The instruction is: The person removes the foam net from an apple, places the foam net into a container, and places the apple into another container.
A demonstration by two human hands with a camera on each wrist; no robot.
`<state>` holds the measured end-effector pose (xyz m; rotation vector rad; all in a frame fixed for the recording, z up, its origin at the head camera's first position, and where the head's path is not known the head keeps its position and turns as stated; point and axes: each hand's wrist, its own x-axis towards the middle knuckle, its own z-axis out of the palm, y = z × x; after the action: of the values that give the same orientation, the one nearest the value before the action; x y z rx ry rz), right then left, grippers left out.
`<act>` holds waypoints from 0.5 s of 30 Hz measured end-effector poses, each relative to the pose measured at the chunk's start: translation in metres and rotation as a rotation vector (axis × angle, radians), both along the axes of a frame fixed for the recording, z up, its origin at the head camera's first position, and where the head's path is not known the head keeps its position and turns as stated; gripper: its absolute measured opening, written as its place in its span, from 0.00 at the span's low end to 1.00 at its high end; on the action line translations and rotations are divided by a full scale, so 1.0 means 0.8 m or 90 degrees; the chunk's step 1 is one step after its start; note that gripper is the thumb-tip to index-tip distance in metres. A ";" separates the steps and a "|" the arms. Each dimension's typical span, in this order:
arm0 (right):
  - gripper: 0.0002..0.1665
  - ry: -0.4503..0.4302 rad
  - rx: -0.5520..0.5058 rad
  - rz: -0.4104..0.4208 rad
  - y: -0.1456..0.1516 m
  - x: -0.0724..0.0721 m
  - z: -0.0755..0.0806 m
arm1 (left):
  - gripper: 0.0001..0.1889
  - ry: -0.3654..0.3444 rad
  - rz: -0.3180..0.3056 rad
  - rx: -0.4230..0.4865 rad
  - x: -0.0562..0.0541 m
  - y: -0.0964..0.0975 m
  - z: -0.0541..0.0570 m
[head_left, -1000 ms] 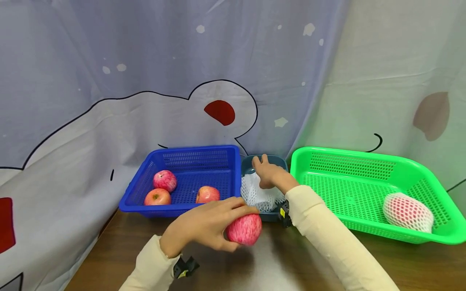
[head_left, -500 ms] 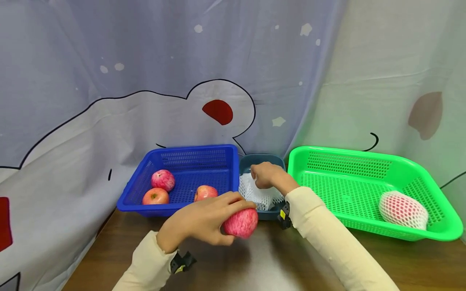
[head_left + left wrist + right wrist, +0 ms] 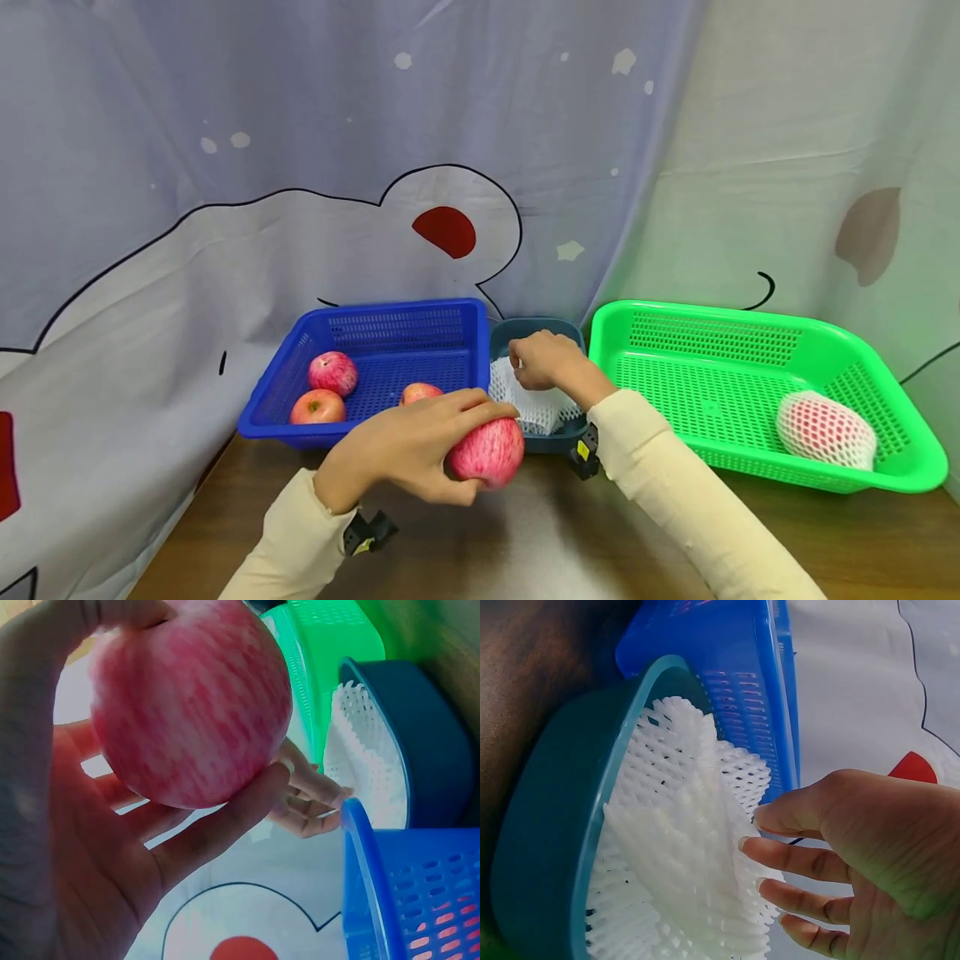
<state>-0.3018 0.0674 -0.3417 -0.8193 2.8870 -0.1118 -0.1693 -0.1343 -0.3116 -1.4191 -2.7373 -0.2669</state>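
Note:
My left hand (image 3: 420, 450) grips a red streaked apple (image 3: 487, 454) above the table, in front of the baskets. In the left wrist view, thumb and fingers wrap round that apple (image 3: 195, 705). The right hand (image 3: 551, 362) is over a small dark teal bin (image 3: 536, 327) filled with white foam mesh sleeves (image 3: 528, 404). In the right wrist view its fingers (image 3: 795, 856) are bent loosely, the tips right by the edge of the sleeves (image 3: 682, 817), with no sleeve seen between thumb and fingers.
At left, a blue basket (image 3: 405, 309) holds several apples (image 3: 318, 407). At right, a green basket (image 3: 697, 392) contains an apple in a foam sleeve (image 3: 825, 429). All stand on a brown wooden table (image 3: 247, 517) before a printed curtain (image 3: 315, 108).
The left hand has shifted slightly left and up with its apple. Over the bin, the right hand's raised fingers have bent down toward the sleeves. The view has drifted a little.

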 end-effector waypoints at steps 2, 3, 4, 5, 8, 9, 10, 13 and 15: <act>0.08 0.004 -0.001 0.001 0.000 0.002 0.000 | 0.41 -0.004 0.007 0.001 -0.001 -0.001 0.002; 0.08 0.003 -0.001 0.002 0.001 0.003 0.000 | 0.41 -0.005 0.011 0.001 -0.001 -0.001 0.002; 0.08 0.003 -0.002 0.003 0.001 0.004 -0.001 | 0.41 -0.008 0.017 0.000 -0.002 -0.002 0.002; 0.08 0.004 -0.003 0.003 0.001 0.005 -0.001 | 0.41 -0.010 0.022 -0.001 -0.002 -0.002 0.003; 0.08 0.006 -0.006 0.004 0.002 0.006 -0.001 | 0.40 -0.007 0.033 0.005 -0.006 -0.004 0.003; 0.08 0.008 -0.008 0.004 0.002 0.007 -0.001 | 0.40 -0.005 0.030 0.015 -0.009 -0.005 0.002; 0.08 0.010 -0.010 0.004 0.002 0.007 -0.001 | 0.40 -0.001 0.025 0.027 -0.012 -0.006 0.002; 0.07 0.014 -0.015 0.004 0.002 0.009 -0.001 | 0.39 0.017 0.010 0.061 -0.020 -0.009 0.001; 0.07 0.016 -0.018 0.005 0.001 0.011 -0.001 | 0.39 0.025 -0.002 0.077 -0.025 -0.011 0.001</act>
<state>-0.2929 0.0684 -0.3423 -0.8432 2.9121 -0.1426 -0.1889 -0.1432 -0.3108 -1.3819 -2.6388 -0.3930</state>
